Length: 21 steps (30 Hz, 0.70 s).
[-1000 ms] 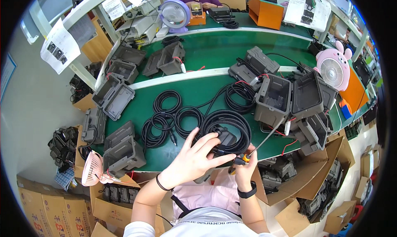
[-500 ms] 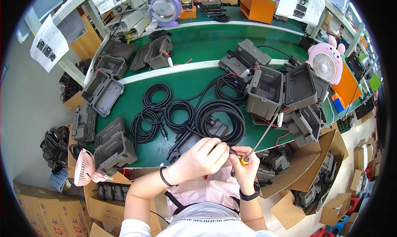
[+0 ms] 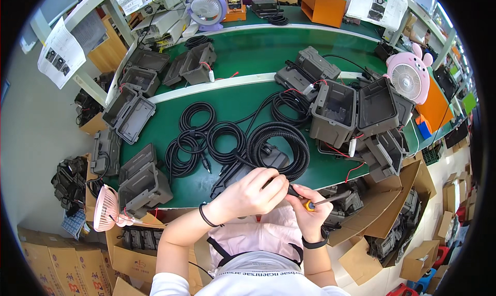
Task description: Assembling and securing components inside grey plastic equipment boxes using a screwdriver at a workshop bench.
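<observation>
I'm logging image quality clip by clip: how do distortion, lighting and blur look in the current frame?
Head view: the long white strip bows into an arc, and black fills the corners; head view: bright light, with a glaring lamp at upper right; head view: the screwdriver looks slightly smeared, perhaps by motion.

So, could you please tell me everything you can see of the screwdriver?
The screwdriver shows a yellow handle, mostly hidden by the right hand gripping it, and a thin grey shaft that looks metal. The shaft points right and slightly forward, near the green table's front edge. Its tip is blurred.
</observation>
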Available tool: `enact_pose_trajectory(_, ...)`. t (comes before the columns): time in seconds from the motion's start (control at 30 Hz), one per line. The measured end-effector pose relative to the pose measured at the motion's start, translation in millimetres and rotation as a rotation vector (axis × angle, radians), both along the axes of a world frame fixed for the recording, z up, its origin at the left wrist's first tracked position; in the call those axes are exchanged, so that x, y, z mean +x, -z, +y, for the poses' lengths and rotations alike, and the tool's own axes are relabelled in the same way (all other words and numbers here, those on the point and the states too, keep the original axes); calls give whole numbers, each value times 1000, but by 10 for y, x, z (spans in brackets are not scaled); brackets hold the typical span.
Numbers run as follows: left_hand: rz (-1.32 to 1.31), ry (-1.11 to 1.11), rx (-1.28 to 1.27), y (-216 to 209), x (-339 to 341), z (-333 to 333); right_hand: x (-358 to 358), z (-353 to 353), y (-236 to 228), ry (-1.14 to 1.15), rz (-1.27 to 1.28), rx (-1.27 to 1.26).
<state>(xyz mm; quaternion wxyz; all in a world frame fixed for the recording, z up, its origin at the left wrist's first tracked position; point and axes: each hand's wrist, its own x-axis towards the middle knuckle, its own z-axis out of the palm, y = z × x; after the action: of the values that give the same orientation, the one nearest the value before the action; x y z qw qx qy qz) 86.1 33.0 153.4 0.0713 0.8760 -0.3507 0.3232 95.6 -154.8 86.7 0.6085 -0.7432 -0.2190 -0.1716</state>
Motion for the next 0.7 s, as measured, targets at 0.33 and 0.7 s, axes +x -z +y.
enact_pose_trajectory(0.33,-5,-4,-15,28,-33,-36,-4,-10,-50,-106,608,154)
enact_pose_trajectory(0.7,-71,70,62,36,112,-6,157,-86,-72,-101,98,-111)
